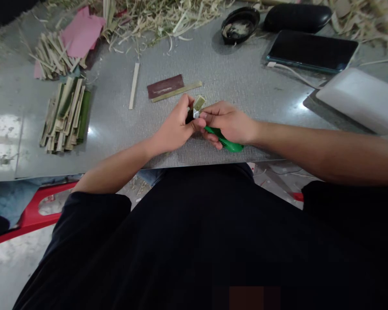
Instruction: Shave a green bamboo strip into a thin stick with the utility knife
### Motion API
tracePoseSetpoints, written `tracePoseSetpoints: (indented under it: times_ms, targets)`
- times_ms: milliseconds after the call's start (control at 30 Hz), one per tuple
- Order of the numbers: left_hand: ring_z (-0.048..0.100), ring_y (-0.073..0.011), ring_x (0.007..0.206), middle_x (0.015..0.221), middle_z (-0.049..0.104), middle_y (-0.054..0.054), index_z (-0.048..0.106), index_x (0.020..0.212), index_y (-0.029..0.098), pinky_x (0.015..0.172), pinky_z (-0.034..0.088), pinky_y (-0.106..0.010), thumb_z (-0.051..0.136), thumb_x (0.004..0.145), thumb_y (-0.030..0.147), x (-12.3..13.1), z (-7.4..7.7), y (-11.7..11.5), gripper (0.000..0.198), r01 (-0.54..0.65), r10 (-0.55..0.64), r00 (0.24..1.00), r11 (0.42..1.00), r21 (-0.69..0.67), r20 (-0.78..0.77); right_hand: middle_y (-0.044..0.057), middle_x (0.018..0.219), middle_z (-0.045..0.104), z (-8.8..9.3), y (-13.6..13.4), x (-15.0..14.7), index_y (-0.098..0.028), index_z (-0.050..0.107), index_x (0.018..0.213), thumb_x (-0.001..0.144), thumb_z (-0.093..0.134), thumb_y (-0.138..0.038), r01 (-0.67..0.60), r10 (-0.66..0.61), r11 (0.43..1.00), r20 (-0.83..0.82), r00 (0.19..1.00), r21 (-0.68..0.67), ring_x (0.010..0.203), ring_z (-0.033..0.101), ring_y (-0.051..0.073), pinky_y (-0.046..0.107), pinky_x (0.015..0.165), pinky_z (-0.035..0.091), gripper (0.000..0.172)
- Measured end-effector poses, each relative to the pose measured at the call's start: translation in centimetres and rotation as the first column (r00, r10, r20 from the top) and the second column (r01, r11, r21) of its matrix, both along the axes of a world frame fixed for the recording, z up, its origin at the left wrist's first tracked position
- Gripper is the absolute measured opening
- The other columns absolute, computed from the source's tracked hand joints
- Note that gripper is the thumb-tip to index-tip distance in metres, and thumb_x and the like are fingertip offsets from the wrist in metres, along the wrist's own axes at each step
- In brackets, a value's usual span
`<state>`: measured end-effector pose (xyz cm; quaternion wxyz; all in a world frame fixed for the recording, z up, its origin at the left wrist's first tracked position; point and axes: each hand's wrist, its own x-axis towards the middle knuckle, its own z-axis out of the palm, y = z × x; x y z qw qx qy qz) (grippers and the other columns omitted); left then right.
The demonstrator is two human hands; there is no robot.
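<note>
Close together over the table's front part, both of my hands are closed around small things. My left hand (177, 125) pinches a short pale-green bamboo strip (199, 102), its end poking up past the fingers. In my right hand (231, 122) is a knife with a green handle (231, 144); a bit of shiny metal shows at the strip, and the rest of the blade is hidden by fingers. Just beyond my hands lie a dark red sandpaper piece (164, 85) and a thin bamboo strip (177, 91) along its near edge.
Another pale strip (134, 86) lies to the left. Farther left are a bundle of cut strips (64, 116) and a pile with pink paper (82, 32). Shavings (168, 17) line the back. A black bowl (241, 26), phone (312, 49) and white box (362, 97) stand right.
</note>
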<state>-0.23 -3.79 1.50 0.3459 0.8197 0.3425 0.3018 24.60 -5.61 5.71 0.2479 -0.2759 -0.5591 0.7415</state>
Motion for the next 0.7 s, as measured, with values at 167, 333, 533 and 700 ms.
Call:
tracePoseSetpoints:
  times_ms: [167, 333, 533, 700]
  targets:
    - [0.065, -0.0250, 0.094, 0.110, 0.060, -0.004, 0.053, 0.126, 0.030, 0.085, 0.061, -0.046, 0.080, 0.115, 0.096, 0.30, 0.31, -0.69, 0.072, -0.039, 0.040, 0.999, 0.992, -0.123, 0.003, -0.003, 0.056, 0.057, -0.04, 0.26, 0.21, -0.025, 0.061, 0.082, 0.132, 0.080, -0.047, -0.096, 0.097, 0.995, 0.024, 0.995, -0.033, 0.040, 0.056, 0.015, 0.025, 0.040, 0.050, 0.058]
    - [0.063, -0.0244, 0.099, 0.112, 0.059, -0.005, 0.052, 0.123, 0.029, 0.091, 0.060, -0.046, 0.074, 0.116, 0.100, 0.40, 0.22, -0.61, 0.075, -0.077, 0.078, 0.997, 0.995, -0.070, 0.020, -0.002, 0.059, 0.058, 0.31, -0.24, -0.01, -0.025, 0.061, 0.089, 0.138, 0.067, -0.038, 0.029, -0.028, 0.999, 0.073, 0.997, -0.017, 0.041, 0.055, 0.015, 0.026, 0.041, 0.049, 0.051]
    - [0.054, -0.0205, 0.090, 0.106, 0.054, -0.002, 0.046, 0.125, 0.030, 0.084, 0.054, -0.044, 0.076, 0.108, 0.106, 0.09, -0.04, -0.55, 0.083, 0.000, 0.002, 1.000, 0.995, -0.105, 0.024, -0.004, 0.058, 0.055, 0.12, -0.08, 0.09, -0.025, 0.059, 0.086, 0.138, 0.069, -0.045, -0.083, 0.084, 0.996, 0.043, 0.996, -0.015, 0.040, 0.054, 0.015, 0.025, 0.041, 0.049, 0.057]
    - [0.058, -0.0228, 0.095, 0.111, 0.057, -0.004, 0.048, 0.125, 0.030, 0.085, 0.060, -0.047, 0.069, 0.119, 0.098, 0.08, -0.16, -0.56, 0.071, -0.033, 0.033, 0.999, 0.999, -0.019, 0.005, -0.004, 0.059, 0.059, -0.12, -0.23, 0.07, -0.024, 0.062, 0.089, 0.138, 0.070, -0.039, 0.007, -0.007, 1.000, 0.021, 1.000, 0.004, 0.040, 0.057, 0.013, 0.022, 0.041, 0.050, 0.052]
